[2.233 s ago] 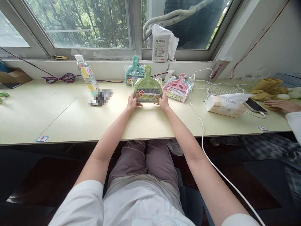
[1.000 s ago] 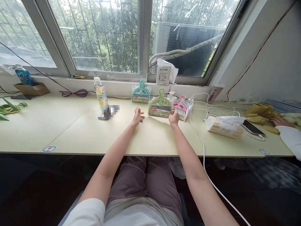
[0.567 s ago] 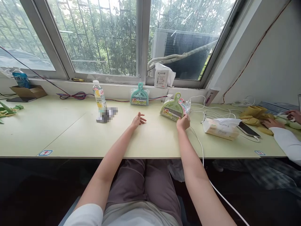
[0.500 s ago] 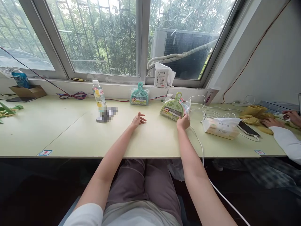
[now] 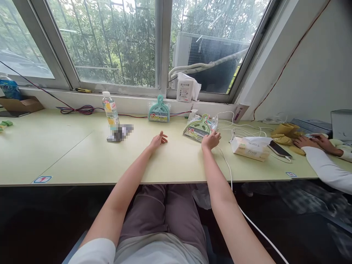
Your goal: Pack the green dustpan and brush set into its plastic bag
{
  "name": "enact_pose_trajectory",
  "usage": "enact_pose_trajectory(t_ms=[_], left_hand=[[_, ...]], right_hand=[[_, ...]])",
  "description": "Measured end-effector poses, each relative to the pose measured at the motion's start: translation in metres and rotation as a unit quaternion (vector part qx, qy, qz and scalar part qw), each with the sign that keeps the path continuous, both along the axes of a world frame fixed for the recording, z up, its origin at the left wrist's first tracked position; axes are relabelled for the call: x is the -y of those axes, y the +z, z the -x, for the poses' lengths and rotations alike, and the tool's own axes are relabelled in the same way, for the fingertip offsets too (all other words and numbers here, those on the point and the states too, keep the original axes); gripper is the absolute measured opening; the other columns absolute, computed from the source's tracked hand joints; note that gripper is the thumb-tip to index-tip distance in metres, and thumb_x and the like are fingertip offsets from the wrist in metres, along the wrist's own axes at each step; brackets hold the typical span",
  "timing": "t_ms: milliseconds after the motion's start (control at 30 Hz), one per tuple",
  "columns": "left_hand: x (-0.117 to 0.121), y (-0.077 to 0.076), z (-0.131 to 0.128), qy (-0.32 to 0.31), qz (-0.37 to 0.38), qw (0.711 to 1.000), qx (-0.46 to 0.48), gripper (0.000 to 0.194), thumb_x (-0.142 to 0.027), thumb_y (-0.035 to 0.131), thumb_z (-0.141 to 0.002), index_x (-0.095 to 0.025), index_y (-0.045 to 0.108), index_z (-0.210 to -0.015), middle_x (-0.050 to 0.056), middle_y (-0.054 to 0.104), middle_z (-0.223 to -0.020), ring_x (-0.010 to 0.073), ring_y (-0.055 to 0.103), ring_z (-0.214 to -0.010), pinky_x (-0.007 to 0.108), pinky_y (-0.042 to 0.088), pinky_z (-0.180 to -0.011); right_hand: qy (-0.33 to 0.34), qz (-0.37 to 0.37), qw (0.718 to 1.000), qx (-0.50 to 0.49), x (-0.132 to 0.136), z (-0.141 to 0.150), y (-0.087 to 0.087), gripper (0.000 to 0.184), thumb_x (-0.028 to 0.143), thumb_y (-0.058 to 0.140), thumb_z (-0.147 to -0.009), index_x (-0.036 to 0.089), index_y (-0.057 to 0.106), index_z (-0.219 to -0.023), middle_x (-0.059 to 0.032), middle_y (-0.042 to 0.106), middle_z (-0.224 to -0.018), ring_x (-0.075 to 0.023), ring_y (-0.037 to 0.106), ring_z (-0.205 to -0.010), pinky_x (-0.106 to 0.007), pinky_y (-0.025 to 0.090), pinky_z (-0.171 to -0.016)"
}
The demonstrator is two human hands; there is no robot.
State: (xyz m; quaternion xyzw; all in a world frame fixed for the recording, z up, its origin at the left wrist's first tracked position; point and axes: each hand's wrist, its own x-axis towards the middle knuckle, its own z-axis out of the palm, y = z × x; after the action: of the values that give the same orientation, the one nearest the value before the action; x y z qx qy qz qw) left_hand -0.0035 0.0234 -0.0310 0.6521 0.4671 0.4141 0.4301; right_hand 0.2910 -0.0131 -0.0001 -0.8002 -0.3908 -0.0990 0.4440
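A packaged green dustpan-and-brush set [image 5: 198, 128] lies on the pale green desk [image 5: 82, 154], on top of a pink set that barely shows. My right hand [image 5: 211, 139] rests at its near right corner, fingers loosely spread and touching the wrapper. My left hand [image 5: 157, 139] lies open on the desk to the left, holding nothing. A teal set [image 5: 159, 110] leans against the wall under the window.
A drink bottle [image 5: 110, 110] stands left of centre beside a small blurred object [image 5: 120, 132]. White cables [image 5: 239, 126], a tissue pack [image 5: 250, 147] and a phone [image 5: 279, 149] lie to the right. Another person's hands [image 5: 316, 141] work at the far right.
The green set moved from the desk's middle to the right, onto the pink set. My left hand let go and rests open; my right hand's fingers have loosened on the wrapper.
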Motion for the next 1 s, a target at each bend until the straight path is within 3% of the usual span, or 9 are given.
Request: enact_pose_trajectory(t_ms=[67, 167, 267, 367, 600, 767, 900, 1000], left_hand=[[-0.001, 0.000, -0.001, -0.002, -0.005, 1.000, -0.009, 0.086, -0.088, 0.026, -0.082, -0.017, 0.070, -0.103, 0.013, 0.076, -0.096, 0.0225, 0.067, -0.084, 0.034, 0.049, -0.077], [0.001, 0.002, -0.001, -0.002, -0.014, 0.999, -0.029, 0.087, -0.089, 0.026, -0.081, -0.017, 0.070, -0.101, 0.013, 0.075, -0.096, 0.0224, 0.067, -0.082, 0.034, 0.049, -0.078], [0.004, 0.005, -0.002, -0.002, -0.016, 0.999, -0.044, 0.088, -0.090, 0.025, -0.080, -0.017, 0.070, -0.101, 0.013, 0.075, -0.096, 0.0224, 0.066, -0.082, 0.034, 0.049, -0.079], [0.007, 0.008, -0.003, -0.003, -0.024, 0.998, -0.057, 0.087, -0.088, 0.023, -0.082, -0.018, 0.070, -0.100, 0.012, 0.075, -0.097, 0.0222, 0.066, -0.083, 0.034, 0.049, -0.079], [0.009, 0.010, -0.004, -0.003, -0.043, 0.995, -0.085, 0.082, -0.083, 0.024, -0.086, -0.018, 0.072, -0.100, 0.011, 0.075, -0.098, 0.0214, 0.066, -0.083, 0.032, 0.049, -0.080], [0.008, 0.008, -0.004, -0.010, -0.051, 0.995, -0.090, 0.079, -0.080, 0.026, -0.088, -0.017, 0.072, -0.102, 0.012, 0.075, -0.100, 0.0209, 0.066, -0.084, 0.032, 0.049, -0.083], [0.005, 0.006, -0.004, -0.012, -0.055, 0.994, -0.099, 0.078, -0.079, 0.027, -0.089, -0.017, 0.072, -0.104, 0.011, 0.075, -0.102, 0.0208, 0.066, -0.085, 0.032, 0.049, -0.083], [0.005, 0.006, -0.004, -0.015, -0.061, 0.992, -0.108, 0.078, -0.078, 0.026, -0.090, -0.016, 0.073, -0.105, 0.011, 0.075, -0.101, 0.0208, 0.066, -0.085, 0.032, 0.049, -0.083]], right_hand=[[0.093, -0.007, 0.992, 0.089, 0.005, 0.014, 0.004, 0.041, 0.015, 0.036, -0.095, 0.016, 0.061, -0.128, -0.0203, 0.061, -0.125, -0.0311, 0.054, -0.121, -0.040, 0.047, -0.089], [0.285, 0.108, 0.929, 0.210, 0.010, 0.040, 0.006, 0.035, 0.025, 0.037, -0.100, 0.020, 0.066, -0.119, -0.0121, 0.071, -0.102, -0.0247, 0.065, -0.097, -0.033, 0.047, -0.082], [0.347, 0.227, 0.869, 0.271, 0.011, 0.056, 0.004, 0.030, 0.033, 0.044, -0.099, 0.021, 0.070, -0.111, -0.0101, 0.074, -0.094, -0.0243, 0.068, -0.089, -0.031, 0.046, -0.078], [0.318, 0.249, 0.872, 0.276, 0.010, 0.056, 0.003, 0.031, 0.032, 0.043, -0.100, 0.019, 0.071, -0.108, -0.0123, 0.075, -0.102, -0.0253, 0.069, -0.093, -0.031, 0.047, -0.079], [0.229, 0.180, 0.936, 0.196, 0.002, 0.037, 0.001, 0.038, 0.017, 0.038, -0.100, 0.019, 0.070, -0.120, -0.0113, 0.072, -0.121, -0.0252, 0.060, -0.115, -0.031, 0.048, -0.083], [0.224, 0.187, 0.937, 0.194, 0.000, 0.033, -0.002, 0.041, 0.010, 0.041, -0.096, 0.020, 0.067, -0.126, -0.0115, 0.070, -0.125, -0.0257, 0.056, -0.118, -0.033, 0.048, -0.085], [0.221, 0.175, 0.936, 0.209, -0.003, 0.028, -0.006, 0.042, 0.008, 0.039, -0.098, 0.020, 0.070, -0.123, -0.0112, 0.071, -0.123, -0.0253, 0.057, -0.116, -0.040, 0.040, -0.098], [0.209, 0.151, 0.944, 0.204, -0.006, 0.020, -0.008, 0.045, 0.005, 0.039, -0.097, 0.022, 0.073, -0.120, -0.0099, 0.072, -0.121, -0.0250, 0.056, -0.113, -0.040, 0.036, -0.098]])
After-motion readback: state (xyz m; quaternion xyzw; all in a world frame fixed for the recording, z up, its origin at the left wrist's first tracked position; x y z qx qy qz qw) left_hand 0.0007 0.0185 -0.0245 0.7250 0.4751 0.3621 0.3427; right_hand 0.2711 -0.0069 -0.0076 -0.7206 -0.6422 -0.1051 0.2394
